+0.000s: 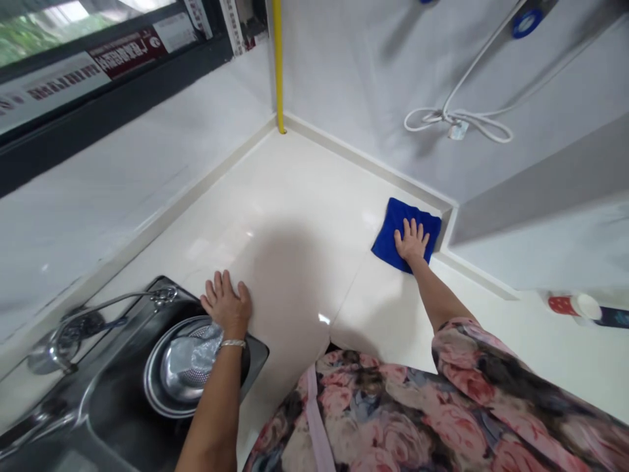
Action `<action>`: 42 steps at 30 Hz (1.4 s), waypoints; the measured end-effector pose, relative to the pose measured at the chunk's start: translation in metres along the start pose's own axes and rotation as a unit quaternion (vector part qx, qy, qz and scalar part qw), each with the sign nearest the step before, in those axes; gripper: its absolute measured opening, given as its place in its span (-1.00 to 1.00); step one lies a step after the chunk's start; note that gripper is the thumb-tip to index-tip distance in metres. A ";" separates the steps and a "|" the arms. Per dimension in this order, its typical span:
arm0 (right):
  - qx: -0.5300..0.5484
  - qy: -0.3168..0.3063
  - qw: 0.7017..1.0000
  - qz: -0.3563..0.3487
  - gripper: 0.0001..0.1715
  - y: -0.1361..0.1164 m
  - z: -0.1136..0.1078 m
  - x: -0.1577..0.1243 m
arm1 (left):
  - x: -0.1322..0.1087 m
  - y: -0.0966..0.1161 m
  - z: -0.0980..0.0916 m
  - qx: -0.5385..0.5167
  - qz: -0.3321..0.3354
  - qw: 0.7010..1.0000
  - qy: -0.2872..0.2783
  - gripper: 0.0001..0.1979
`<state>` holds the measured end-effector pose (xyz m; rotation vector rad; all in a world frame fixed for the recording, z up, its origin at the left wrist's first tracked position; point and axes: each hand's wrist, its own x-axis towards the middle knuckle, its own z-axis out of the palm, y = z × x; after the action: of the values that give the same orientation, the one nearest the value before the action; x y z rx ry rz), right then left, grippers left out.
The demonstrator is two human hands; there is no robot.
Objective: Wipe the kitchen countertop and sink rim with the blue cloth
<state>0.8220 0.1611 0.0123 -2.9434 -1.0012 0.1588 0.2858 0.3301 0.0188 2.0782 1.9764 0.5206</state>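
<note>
My right hand (411,240) lies flat with fingers spread on a blue cloth (393,223), pressing it onto the white countertop (295,210) near the back right corner by the wall. My left hand (226,303) rests flat and open on the countertop at the rim of the dark sink (113,400), with a bracelet on the wrist. Just below that hand, a metal bowl with a strainer (184,370) sits in the sink.
A chrome tap (98,311) stands behind the sink. A yellow pipe (278,65) runs up the back corner. A bundled white cable (459,121) hangs on the right wall. A red and white container (572,305) lies at the right. A window is above left.
</note>
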 end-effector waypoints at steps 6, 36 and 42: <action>-0.027 0.038 0.999 -0.026 -0.18 -0.012 0.016 -0.081 | -0.002 0.003 0.003 -0.015 -0.004 1.000 0.005 -0.36; 0.068 -0.053 0.908 -0.411 -0.17 -0.357 0.029 -0.087 | -0.007 -0.016 0.016 -0.057 0.005 0.998 0.030 -0.41; 0.124 -0.107 0.789 -0.592 -0.19 -0.347 0.033 -0.180 | -0.004 -0.021 0.019 -0.095 -0.010 0.993 0.064 -0.35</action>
<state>0.4666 0.3263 0.0162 -1.5978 -2.3590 0.5039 0.2736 0.3294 -0.0071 1.9530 1.9277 0.8229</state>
